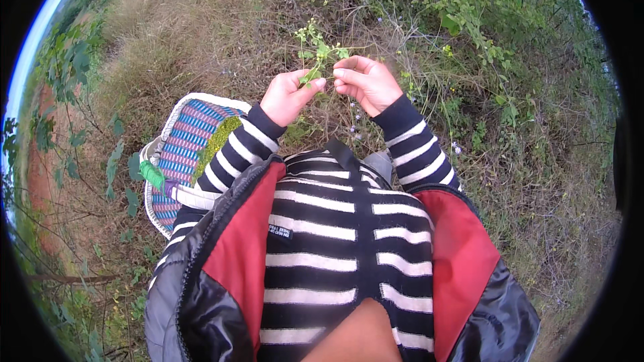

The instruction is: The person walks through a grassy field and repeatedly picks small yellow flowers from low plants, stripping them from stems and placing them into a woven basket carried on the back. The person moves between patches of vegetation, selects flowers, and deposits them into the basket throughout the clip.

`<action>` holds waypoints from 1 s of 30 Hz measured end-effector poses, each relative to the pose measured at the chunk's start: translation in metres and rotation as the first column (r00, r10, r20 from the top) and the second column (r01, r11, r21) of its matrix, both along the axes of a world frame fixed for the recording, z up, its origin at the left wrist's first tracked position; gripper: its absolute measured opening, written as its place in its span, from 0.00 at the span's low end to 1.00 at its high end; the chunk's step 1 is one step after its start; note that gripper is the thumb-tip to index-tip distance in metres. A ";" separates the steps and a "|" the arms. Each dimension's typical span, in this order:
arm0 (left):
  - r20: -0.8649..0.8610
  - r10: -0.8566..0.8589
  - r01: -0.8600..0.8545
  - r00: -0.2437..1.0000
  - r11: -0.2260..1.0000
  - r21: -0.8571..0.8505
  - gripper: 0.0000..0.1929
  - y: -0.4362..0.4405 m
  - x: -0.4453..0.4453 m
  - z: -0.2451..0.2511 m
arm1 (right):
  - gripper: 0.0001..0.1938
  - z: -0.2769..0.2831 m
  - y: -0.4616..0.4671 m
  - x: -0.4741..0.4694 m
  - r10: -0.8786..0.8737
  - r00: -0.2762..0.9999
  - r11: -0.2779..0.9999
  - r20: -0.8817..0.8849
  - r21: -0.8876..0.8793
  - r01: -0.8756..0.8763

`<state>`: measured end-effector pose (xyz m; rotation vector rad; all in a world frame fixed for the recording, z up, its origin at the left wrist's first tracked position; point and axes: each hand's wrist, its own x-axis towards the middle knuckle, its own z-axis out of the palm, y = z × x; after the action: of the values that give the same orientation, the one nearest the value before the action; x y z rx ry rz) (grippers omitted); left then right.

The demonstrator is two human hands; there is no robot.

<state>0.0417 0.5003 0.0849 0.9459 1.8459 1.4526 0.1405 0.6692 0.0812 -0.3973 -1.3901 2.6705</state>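
Observation:
My left hand (289, 96) pinches the stem of a green leafy sprig (318, 50) between thumb and fingers. The sprig rises away from me and carries small yellowish buds at its tip. Close beside it on the right, my right hand (367, 83) has its thumb and index finger drawn together near the lower stems. Whether a bit of stem or bud sits between those fingertips is too small to tell. On my left arm hangs a woven basket (176, 136) with blue, pink and white bands. A heap of small yellow-green buds (220, 141) lies inside, partly covered by my striped sleeve.
Dry grass (166, 45) and tangled stems cover the sloping ground ahead. Leafy green shrubs (483, 25) grow at the upper right, and a broad-leaved branch (75, 70) reaches in at the left. Small purple flowers (455, 148) stand near my right sleeve.

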 end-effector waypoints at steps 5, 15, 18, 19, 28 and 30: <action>0.365 0.123 -0.193 0.923 0.968 0.162 0.09 -0.008 -0.014 0.005 | 0.08 -0.023 0.024 0.011 -0.230 0.970 0.950 0.083 -0.199 0.242; 0.755 -0.145 -0.411 0.640 0.765 0.496 0.08 -0.015 -0.030 0.016 | 0.21 -0.053 0.004 0.035 0.174 0.985 0.917 0.020 -0.367 -0.155; 0.757 -0.134 -0.408 0.639 0.776 0.481 0.08 -0.012 -0.026 0.018 | 0.24 -0.044 -0.001 0.030 0.347 0.934 0.879 -0.087 -0.316 -0.356; 0.758 -0.122 -0.413 0.641 0.777 0.475 0.08 -0.011 -0.025 0.017 | 0.25 -0.041 -0.004 0.027 0.405 0.907 0.858 -0.120 -0.292 -0.422; 0.740 -0.119 -0.353 0.662 0.822 0.448 0.14 -0.010 -0.024 0.010 | 0.08 -0.020 -0.022 0.014 0.351 0.934 0.935 0.073 -0.082 -0.345; 0.762 -0.069 -0.359 0.644 0.852 0.380 0.23 -0.008 -0.019 0.007 | 0.08 -0.016 -0.028 0.012 0.149 0.989 0.989 -0.009 0.019 -0.149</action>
<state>0.0228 0.4925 0.0914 0.2586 0.9273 2.0838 0.1522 0.6414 0.0649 -0.2881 -1.4962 2.7701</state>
